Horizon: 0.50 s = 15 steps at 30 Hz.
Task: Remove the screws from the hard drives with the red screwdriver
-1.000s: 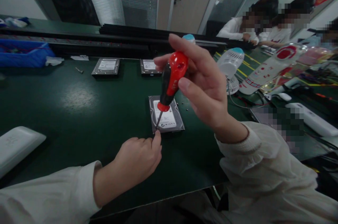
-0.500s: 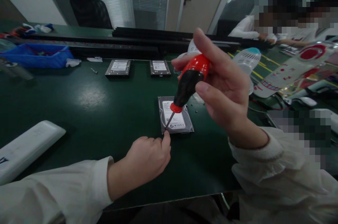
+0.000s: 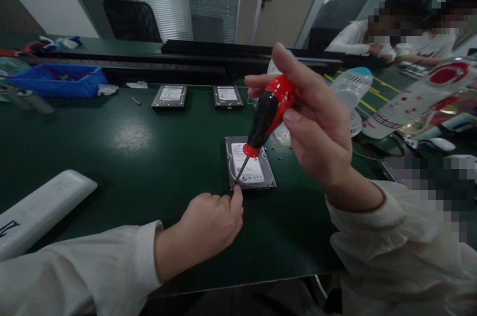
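Head view shows work at one hard drive point(image 3: 253, 169), lying label up on the green surface point(image 3: 179, 157), near the middle of the scene. The right hand point(image 3: 311, 117) pinches a red-and-black screwdriver point(image 3: 266, 115) by its handle between thumb and fingers, and the tool leans so that its tip meets the drive's near left corner. The left hand point(image 3: 212, 221) is loosely curled, its index finger stretched out to that same corner, right by the tip; whether it presses the drive, the shaft or something small cannot be told.

As for progress, this drive looks underway rather than finished: its labelled face is in place and the tool stands at one corner. A few small loose pieces point(image 3: 279, 158), probably screws, lie just right of the drive, which suggests some fasteners are already out, though where they came from does not show. How many remain in the drive is too small to tell.

Two more drives, a left one point(image 3: 169, 96) and a right one point(image 3: 228, 96), lie apart at the far side, label up, with neither hand on them; both look whole.
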Each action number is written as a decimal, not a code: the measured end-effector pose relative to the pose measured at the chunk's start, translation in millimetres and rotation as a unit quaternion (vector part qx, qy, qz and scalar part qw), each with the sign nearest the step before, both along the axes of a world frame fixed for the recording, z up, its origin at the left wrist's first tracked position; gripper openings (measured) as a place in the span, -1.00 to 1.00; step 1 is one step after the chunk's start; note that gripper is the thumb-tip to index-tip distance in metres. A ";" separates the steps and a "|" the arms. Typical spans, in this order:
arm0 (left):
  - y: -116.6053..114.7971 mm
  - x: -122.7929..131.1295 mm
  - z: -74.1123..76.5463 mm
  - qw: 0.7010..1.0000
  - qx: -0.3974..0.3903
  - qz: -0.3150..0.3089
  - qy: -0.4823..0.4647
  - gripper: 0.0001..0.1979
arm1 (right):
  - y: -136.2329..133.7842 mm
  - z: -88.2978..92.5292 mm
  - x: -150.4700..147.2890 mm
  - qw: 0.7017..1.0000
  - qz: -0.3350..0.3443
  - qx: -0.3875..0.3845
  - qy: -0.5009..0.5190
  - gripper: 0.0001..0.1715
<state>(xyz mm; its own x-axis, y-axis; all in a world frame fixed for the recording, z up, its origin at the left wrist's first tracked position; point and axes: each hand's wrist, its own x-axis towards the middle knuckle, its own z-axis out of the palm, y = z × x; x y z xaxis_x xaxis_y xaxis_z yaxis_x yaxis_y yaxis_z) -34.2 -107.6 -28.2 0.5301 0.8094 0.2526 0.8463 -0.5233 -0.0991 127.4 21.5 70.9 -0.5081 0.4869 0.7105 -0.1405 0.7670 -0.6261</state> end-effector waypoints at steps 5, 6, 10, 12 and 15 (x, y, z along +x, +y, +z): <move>-0.1 0.0 1.5 1.000 0.003 0.002 0.003 -0.59 | 1.3 0.1 1.3 0.994 -0.089 0.061 0.030 -0.52; -0.1 0.1 1.6 1.000 0.004 0.002 0.003 -0.59 | 1.8 0.2 1.4 0.992 -0.095 0.073 0.034 -0.54; 0.0 0.2 1.3 1.000 0.005 -0.001 0.003 -0.59 | 5.1 -1.0 0.0 0.994 -0.052 0.088 0.029 -0.51; 0.1 0.2 0.8 1.000 0.003 0.000 0.002 -0.59 | 6.2 -2.1 -1.2 0.996 -0.010 0.082 0.028 -0.46; 0.5 0.2 0.3 1.000 0.002 0.002 0.000 -0.58 | 5.5 -2.8 -2.1 0.997 0.005 0.079 0.027 -0.44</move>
<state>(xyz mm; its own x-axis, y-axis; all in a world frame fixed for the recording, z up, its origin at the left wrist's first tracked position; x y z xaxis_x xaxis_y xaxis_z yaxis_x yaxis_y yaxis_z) -34.0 -107.1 -27.9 0.5264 0.8109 0.2556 0.8487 -0.5193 -0.1001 125.3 27.0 68.1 -0.4705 0.3625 0.8045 -0.1785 0.8538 -0.4891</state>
